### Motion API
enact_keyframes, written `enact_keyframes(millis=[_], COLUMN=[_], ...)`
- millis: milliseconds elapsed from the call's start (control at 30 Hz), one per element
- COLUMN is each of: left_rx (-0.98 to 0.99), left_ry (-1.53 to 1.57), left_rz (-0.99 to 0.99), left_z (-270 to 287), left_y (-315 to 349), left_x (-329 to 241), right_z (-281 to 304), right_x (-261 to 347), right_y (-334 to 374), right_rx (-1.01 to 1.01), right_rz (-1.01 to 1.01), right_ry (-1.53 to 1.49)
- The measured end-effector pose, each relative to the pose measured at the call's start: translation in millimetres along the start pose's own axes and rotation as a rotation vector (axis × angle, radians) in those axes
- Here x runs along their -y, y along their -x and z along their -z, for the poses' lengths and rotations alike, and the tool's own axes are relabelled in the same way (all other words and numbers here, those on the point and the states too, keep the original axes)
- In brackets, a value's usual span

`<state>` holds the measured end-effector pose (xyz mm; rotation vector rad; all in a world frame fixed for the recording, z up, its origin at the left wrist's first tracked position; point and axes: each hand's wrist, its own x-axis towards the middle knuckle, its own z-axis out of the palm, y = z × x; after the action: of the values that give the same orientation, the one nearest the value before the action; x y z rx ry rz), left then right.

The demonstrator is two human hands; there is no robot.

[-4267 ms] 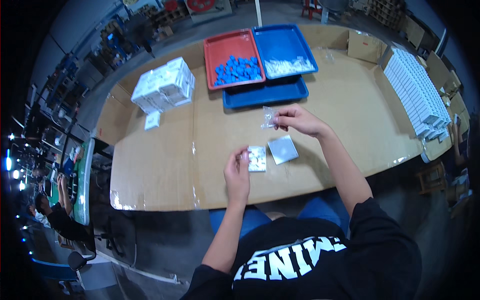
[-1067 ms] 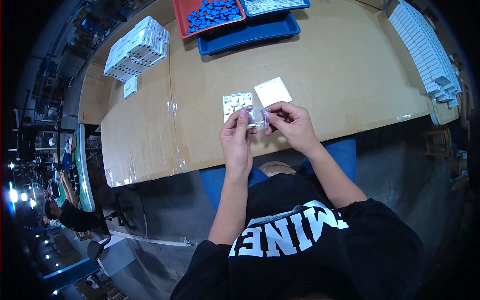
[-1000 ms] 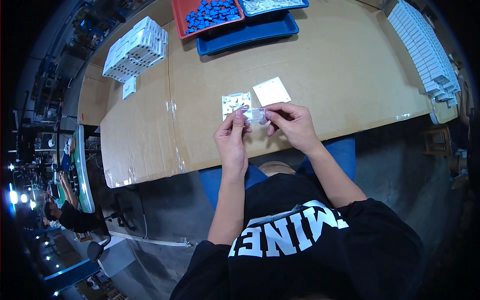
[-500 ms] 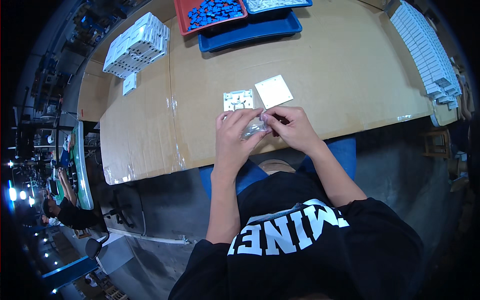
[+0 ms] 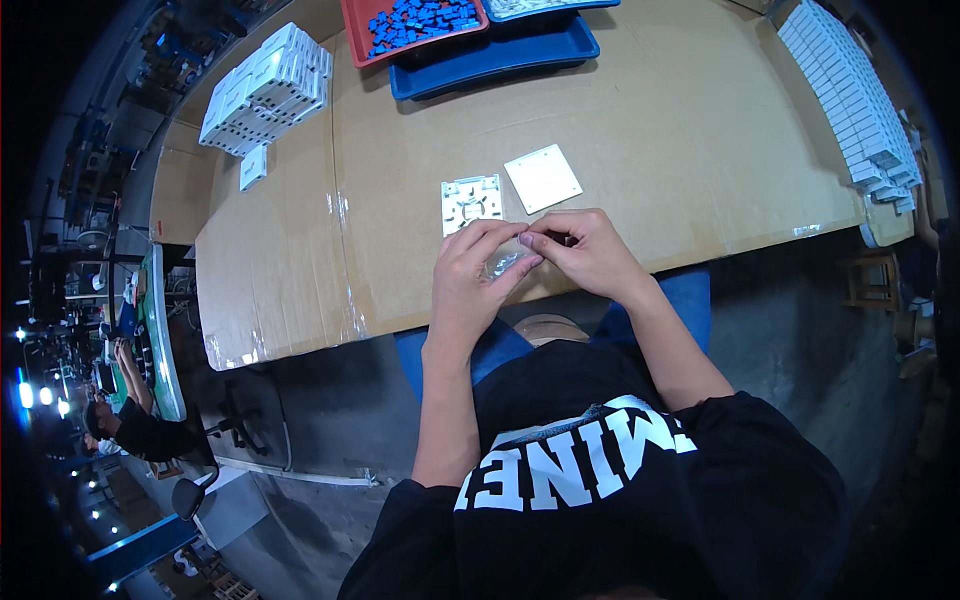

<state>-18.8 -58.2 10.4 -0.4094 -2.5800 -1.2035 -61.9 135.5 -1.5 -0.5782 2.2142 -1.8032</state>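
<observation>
Between my hands is a small clear plastic bag [image 5: 503, 263], partly covered by my fingers. My left hand [image 5: 468, 275] curls around it, fingertips meeting those of the other hand. With thumb and forefinger, my right hand [image 5: 585, 256] pinches the bag's upper edge; its other fingers are folded in. Just beyond my hands lies a white square plastic base [image 5: 471, 201] with slots and a round middle, its near edge hidden by my left fingers. To its right, a flat white square cover [image 5: 543, 180] lies slightly turned.
Stacked white boxes [image 5: 265, 90] stand at the far left, a single white piece [image 5: 254, 168] beside them. A red tray [image 5: 362, 37] of blue parts, a tray of clear parts [image 5: 545, 8] and a blue tray [image 5: 495, 72] sit at the back. White pieces [image 5: 850, 100] line the right.
My fingertips have drawn closer together on the bag, and less of it shows. More of the slotted base is visible. The whole view has shifted slightly.
</observation>
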Motion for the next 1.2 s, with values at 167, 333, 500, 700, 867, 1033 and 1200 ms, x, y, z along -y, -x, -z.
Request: enact_keyframes(millis=[167,333,500,700,867,1033,1200], left_rx=[-0.022,0.064,0.152,0.270,0.350,0.370,0.410], left_ry=[0.234,0.664,1.101,1.206,1.323,1.387,1.482], left_rz=[0.188,0.432,0.695,0.803,0.786,0.775,0.764], left_z=[3,-6,-16,-15,-24,-31,-39], left_y=[0,4,11,11,12,9,11], left_x=[-6,0,16,12,22,26,44], right_z=[6,7,2,10,14,23,47], right_x=[14,1,-2,0,2,3,2], right_y=[-3,-3,1,-4,-11,-20,-35], right_rx=[-0.104,-0.021,0.183,0.186,0.210,0.293,0.187], right_rz=[0.017,0.280,0.008,-0.061,-0.094,-0.141,-0.080], right_ry=[0.037,-0.046,-0.392,-0.239,-0.154,-0.146,-0.160])
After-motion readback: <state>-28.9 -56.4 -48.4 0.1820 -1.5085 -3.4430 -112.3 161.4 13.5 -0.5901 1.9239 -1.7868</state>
